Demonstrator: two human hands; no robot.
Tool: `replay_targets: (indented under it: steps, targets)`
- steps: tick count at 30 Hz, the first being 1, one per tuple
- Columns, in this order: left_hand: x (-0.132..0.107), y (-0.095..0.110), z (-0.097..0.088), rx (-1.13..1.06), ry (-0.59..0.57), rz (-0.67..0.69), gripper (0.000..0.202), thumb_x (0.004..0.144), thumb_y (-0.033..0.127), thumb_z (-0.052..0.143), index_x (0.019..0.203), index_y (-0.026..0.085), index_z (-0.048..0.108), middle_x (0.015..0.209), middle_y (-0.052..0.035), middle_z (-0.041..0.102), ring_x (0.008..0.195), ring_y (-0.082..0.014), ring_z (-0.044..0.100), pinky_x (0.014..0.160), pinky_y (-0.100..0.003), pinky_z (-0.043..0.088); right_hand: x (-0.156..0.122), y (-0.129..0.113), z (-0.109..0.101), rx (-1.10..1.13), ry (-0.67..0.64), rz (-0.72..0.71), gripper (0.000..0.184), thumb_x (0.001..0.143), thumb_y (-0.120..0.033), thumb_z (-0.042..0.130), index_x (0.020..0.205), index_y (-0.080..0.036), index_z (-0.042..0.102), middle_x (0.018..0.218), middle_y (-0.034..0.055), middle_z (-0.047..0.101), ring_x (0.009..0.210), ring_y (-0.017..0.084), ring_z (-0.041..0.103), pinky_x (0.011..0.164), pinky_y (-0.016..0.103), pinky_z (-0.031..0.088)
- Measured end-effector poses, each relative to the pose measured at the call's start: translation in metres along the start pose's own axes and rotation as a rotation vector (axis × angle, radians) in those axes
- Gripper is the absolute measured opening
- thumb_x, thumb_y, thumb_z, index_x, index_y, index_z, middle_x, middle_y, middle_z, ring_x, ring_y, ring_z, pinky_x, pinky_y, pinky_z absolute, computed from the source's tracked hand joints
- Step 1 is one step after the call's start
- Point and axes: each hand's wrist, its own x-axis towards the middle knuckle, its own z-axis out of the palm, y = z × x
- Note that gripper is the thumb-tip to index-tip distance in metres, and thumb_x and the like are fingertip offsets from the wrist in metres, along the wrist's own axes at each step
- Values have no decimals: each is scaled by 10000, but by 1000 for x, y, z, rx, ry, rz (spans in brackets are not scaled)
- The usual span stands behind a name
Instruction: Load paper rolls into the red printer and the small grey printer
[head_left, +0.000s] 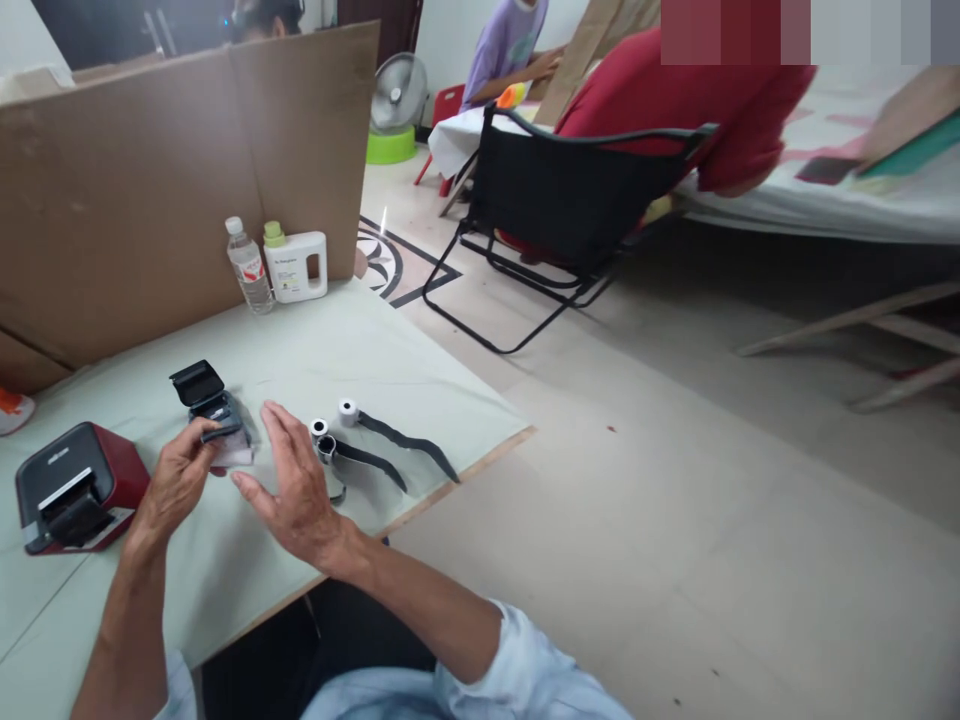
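The small black case [217, 412] is sitting above the table's [420, 390] near part, its lid [197, 382] standing raised; whether its base is resting on the cloth, I cannot tell. Working inside it well is probably calling for a steady hold low on the body, with no weight going onto the lid's hinge, and for keeping the pale slip [238, 455] below the near edge from creasing. The left hand [176, 475] is pinching that near edge, thumb and fingers closed on it, so the case is lying just beyond their tips. The right hand [292, 490] is hovering just to the right, thumb and fingers spread apart, apparently holding nothing. Farther right, white rolls [347, 411] are standing near dark strips [409, 440]; leftward, a red-and-black machine [82, 487] is sitting.
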Motion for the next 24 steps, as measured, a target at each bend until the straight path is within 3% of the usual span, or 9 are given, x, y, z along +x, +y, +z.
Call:
replay_targets:
  steps: [3, 6, 10, 12, 16, 20, 24]
  targets:
    - [-6, 1, 19, -69, -143, -29, 210, 909, 428, 631, 879, 226, 679, 756, 0, 644, 612, -150, 584, 544, -258, 545, -11, 18, -35, -48, 12, 18, 639, 997, -313, 608, 1599, -184, 437, 1483, 167, 586, 1389, 316, 550, 1188, 497, 473]
    - [-10, 3, 32, 1, -221, -33, 204, 938, 388, 564, 873, 224, 668, 740, -6, 640, 610, -161, 577, 543, -273, 511, -24, 44, -70, -172, 30, 10, 415, 1015, -259, 574, 1419, -187, 637, 1276, 150, 713, 1198, 308, 651, 1100, 509, 520]
    - [-13, 7, 46, 337, -275, 172, 187, 966, 263, 490, 905, 228, 664, 843, -38, 675, 776, -206, 619, 705, -325, 510, -41, 73, -101, -335, -73, 94, 304, 1010, -273, 581, 1267, -200, 726, 1160, 145, 747, 1117, 331, 654, 990, 514, 553]
    - [-15, 10, 56, 515, -320, 295, 201, 978, 203, 465, 909, 230, 653, 898, -56, 675, 866, -227, 620, 788, -352, 499, -48, 82, -107, -382, -106, 119, 292, 1006, -273, 583, 1250, -206, 728, 1158, 140, 748, 1114, 334, 647, 974, 508, 550]
    - [-20, 11, 79, 748, -426, 410, 191, 979, 154, 488, 861, 223, 622, 884, -71, 649, 879, -251, 588, 785, -372, 491, -53, 94, -108, -414, -163, 160, 224, 1010, -229, 549, 1090, -214, 757, 1037, 109, 763, 987, 296, 668, 880, 441, 555]
    - [-23, 9, 87, 704, -482, 425, 170, 921, 107, 563, 1019, 221, 642, 1045, -87, 678, 1000, -272, 602, 862, -402, 517, -51, 100, -108, -300, -103, 212, 244, 1018, -233, 522, 936, -220, 752, 914, 76, 758, 857, 239, 695, 801, 367, 555]
    - [-22, 5, 81, 594, -460, 434, 303, 906, 19, 473, 1021, 225, 665, 991, -78, 688, 975, -249, 618, 868, -396, 530, -51, 102, -111, -123, -6, 298, 220, 998, -272, 552, 928, -224, 755, 861, 47, 766, 806, 216, 720, 765, 333, 565]
